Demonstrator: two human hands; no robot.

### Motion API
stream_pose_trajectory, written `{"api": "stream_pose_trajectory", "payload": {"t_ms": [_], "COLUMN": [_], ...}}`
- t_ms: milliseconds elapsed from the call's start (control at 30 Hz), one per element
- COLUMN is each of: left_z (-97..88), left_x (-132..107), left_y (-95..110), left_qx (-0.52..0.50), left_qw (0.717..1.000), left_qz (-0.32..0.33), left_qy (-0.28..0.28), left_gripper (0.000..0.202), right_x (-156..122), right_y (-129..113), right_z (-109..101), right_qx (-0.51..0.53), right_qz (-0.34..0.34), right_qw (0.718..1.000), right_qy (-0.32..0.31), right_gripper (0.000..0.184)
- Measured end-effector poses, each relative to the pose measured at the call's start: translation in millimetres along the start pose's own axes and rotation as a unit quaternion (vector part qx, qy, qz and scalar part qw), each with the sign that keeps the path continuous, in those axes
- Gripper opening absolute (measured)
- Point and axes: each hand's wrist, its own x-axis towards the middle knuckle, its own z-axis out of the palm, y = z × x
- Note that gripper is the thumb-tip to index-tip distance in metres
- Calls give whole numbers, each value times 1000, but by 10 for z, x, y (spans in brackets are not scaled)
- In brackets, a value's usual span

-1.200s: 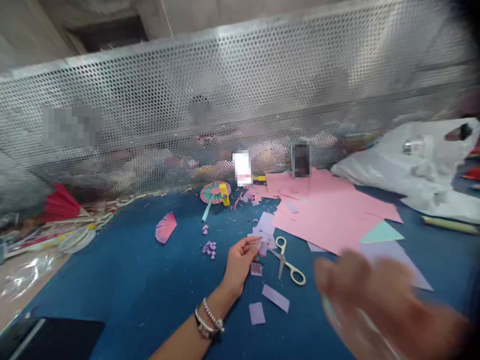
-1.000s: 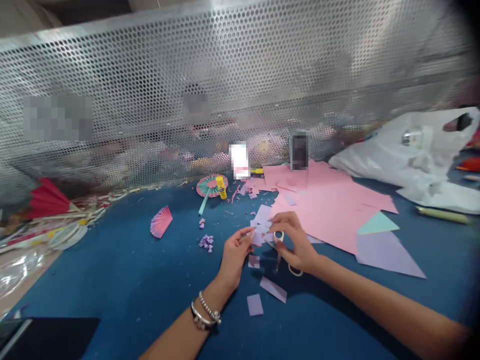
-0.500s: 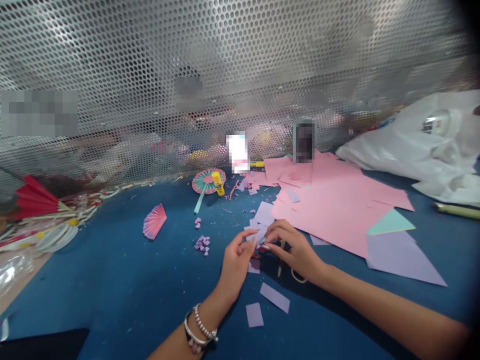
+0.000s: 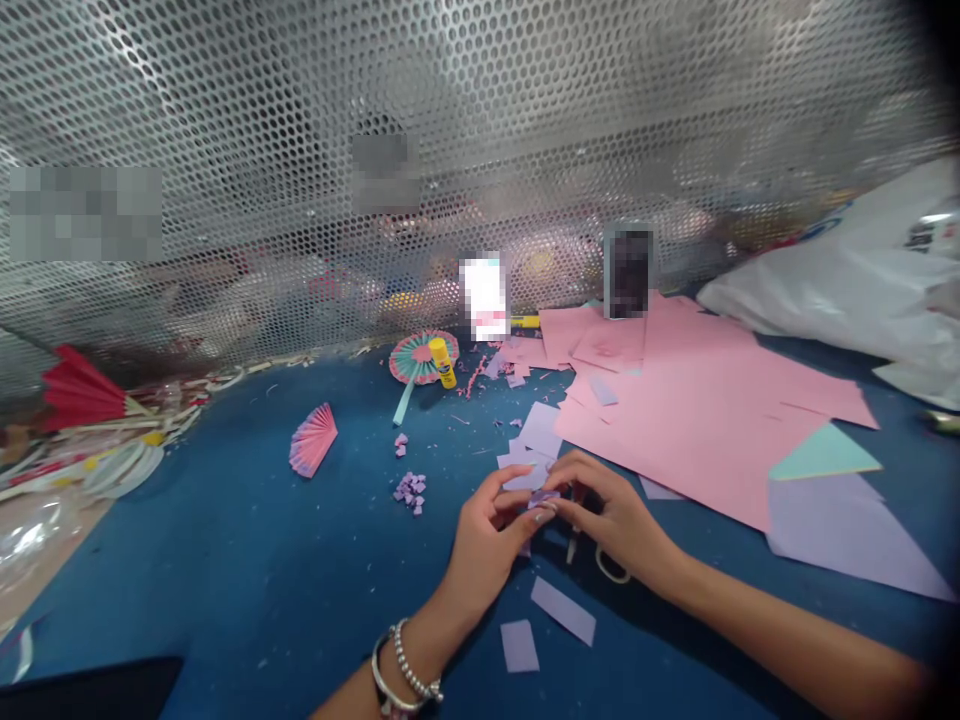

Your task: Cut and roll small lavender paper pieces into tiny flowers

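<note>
Between the fingertips of both hands is a small piece of purple paper (image 4: 543,499). My left hand (image 4: 491,525) pinches it from the left, and my right hand (image 4: 604,505) grips its other side. Beneath my right hand lie scissors (image 4: 613,566), partly hidden. Two cut purple paper rectangles (image 4: 564,611) rest closer to me, and more purple sheets (image 4: 540,428) lie just beyond my fingers. Left of my hands sits a pile of small folded purple paper pieces (image 4: 410,491).
Large pink sheets (image 4: 697,420) spread to the right, with a white plastic bag (image 4: 832,280) behind. A yellow glue stick (image 4: 442,363) stands by a round pleated fan (image 4: 412,357). A pink folded fan (image 4: 313,440) lies left. Perforated metal (image 4: 300,150) closes off the back.
My fingers have shifted on the purple paper, with the left thumb now reaching across to the right fingertips. The whole view has turned slightly.
</note>
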Motion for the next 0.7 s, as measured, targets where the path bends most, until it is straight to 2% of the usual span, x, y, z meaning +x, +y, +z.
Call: {"api": "stream_pose_trajectory", "payload": {"t_ms": [233,700], "left_z": [-31,-8], "left_x": [19,7], "left_y": [21,47], "left_qx": [66,118], "left_qw": [997,991], "left_qz": [20,34], "left_qy": [34,50], "left_gripper": [22,22], "right_x": [-28,-36], "right_y": [-12,5], "right_z": [20,28], "right_qx": [31,13], "right_qz": [-6,51], "right_qw": [999,998], "right_qy": [36,43], "right_gripper": [7,13]}}
